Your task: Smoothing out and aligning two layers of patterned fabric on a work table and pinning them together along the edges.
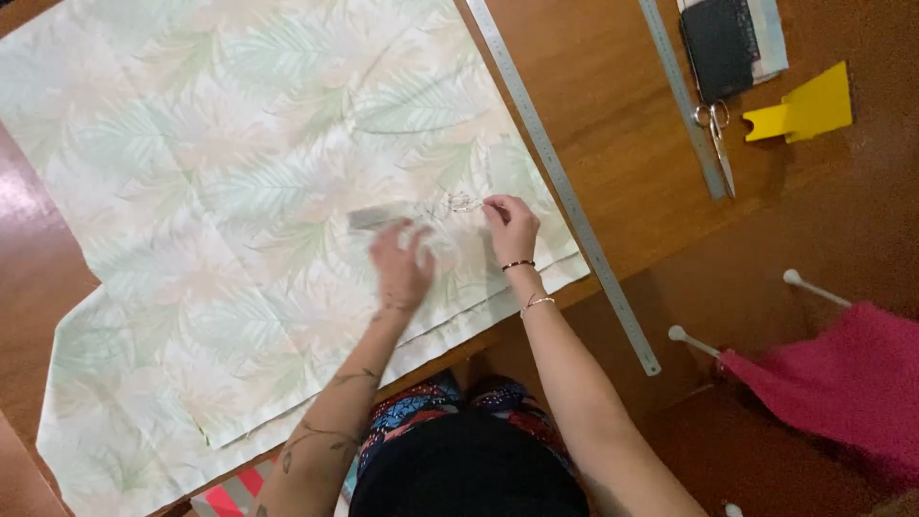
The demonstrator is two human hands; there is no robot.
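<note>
Blurred left hand (400, 266) seemingly grasps a small ruler (375, 218) lying left-right; right hand (510, 228) pinches fabric (239, 191).

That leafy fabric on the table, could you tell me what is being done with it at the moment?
A person leans over the pale leaf-print fabric spread on a wooden table. The left hand, blurred, rests on the cloth beside a small grey tool; the right hand pinches something small and clear. A long metal ruler lies along the fabric's edge. Scissors and a yellow plastic piece sit untouched.

One head view — steeply down, fairly high above the table (613, 144)
</note>
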